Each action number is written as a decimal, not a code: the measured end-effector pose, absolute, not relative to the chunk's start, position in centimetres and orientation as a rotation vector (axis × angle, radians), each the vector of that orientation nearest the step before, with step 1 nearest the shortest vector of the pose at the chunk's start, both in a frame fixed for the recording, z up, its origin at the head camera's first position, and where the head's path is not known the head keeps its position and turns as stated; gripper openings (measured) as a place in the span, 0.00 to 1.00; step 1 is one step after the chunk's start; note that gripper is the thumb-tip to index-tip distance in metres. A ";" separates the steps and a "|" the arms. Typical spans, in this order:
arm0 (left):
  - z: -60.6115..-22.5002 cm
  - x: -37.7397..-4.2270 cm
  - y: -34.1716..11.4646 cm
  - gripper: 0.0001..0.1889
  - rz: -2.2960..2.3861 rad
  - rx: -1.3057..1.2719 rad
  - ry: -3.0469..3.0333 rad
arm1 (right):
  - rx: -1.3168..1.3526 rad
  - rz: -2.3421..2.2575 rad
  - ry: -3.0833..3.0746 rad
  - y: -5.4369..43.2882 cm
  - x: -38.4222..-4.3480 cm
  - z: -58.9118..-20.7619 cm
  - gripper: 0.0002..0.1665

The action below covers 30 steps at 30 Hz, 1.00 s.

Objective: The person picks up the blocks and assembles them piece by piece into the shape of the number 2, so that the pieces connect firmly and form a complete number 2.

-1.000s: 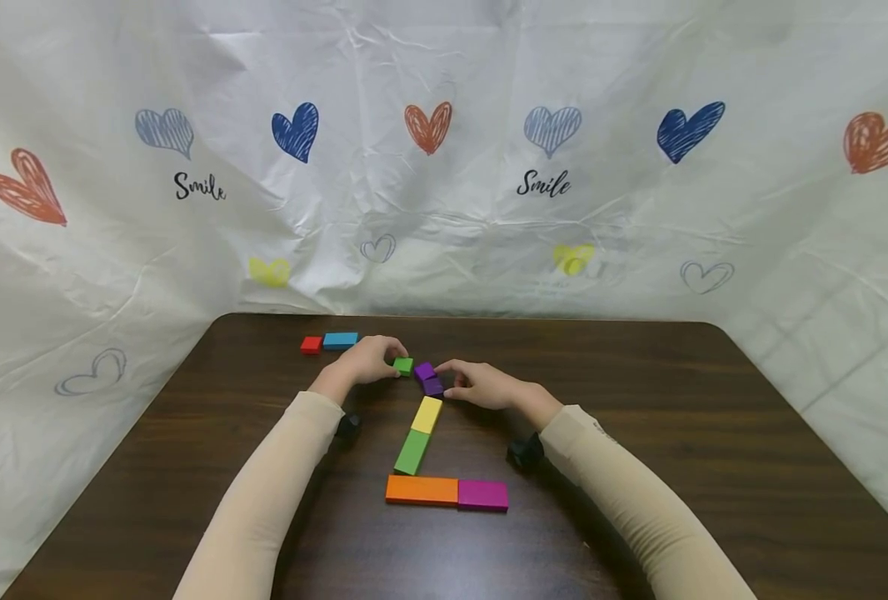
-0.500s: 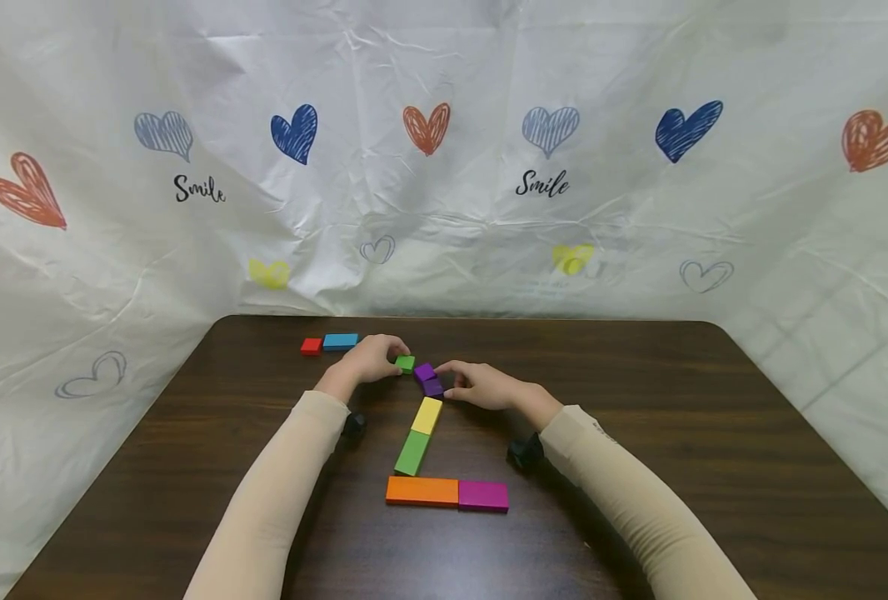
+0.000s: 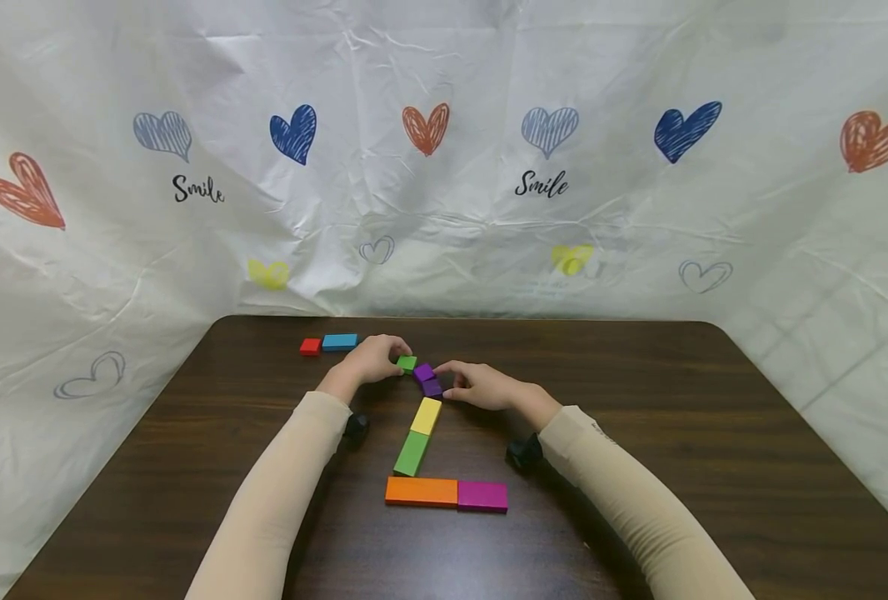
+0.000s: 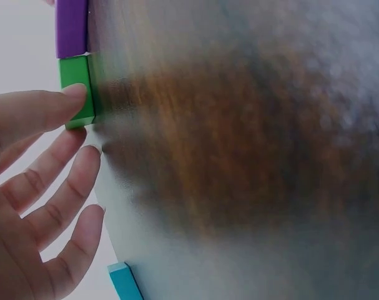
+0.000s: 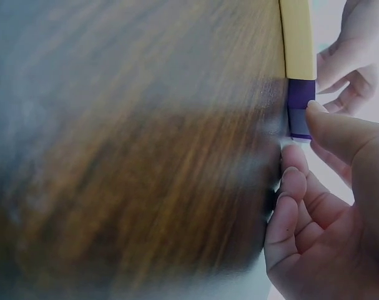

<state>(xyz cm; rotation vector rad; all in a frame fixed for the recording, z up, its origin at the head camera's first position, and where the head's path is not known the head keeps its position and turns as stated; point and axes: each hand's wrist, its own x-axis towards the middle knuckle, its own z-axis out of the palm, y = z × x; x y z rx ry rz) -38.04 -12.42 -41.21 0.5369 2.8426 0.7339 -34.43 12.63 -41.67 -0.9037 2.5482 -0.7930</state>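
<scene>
My left hand pinches a small green block between thumb and fingers. In the left wrist view its thumb lies on the block's face, and the block's far end meets a purple block. Two purple blocks sit together, an upper one and a lower one. My right hand holds this pair at its right side, index finger at the upper block and thumb at the lower. The thumb presses on purple in the right wrist view, where the index fingertip is partly hidden.
A yellow block and a longer green block form a slanted line below the purple pair. An orange block and a magenta block lie end to end nearer. Red and blue blocks lie back left.
My left hand has slid the small green block slightly to the right, closer to the purple pair. The right hand stays almost still at the purple blocks.
</scene>
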 end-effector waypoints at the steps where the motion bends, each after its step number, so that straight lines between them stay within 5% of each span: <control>1: -41.2 -38.0 -12.4 0.16 0.731 0.537 2.844 | -0.900 -0.793 2.549 12.6 -34.4 -41.6 0.28; 30: -40.9 -37.9 -12.4 0.16 0.757 0.558 2.825 | -0.909 -0.792 2.551 12.7 -34.3 -41.6 0.28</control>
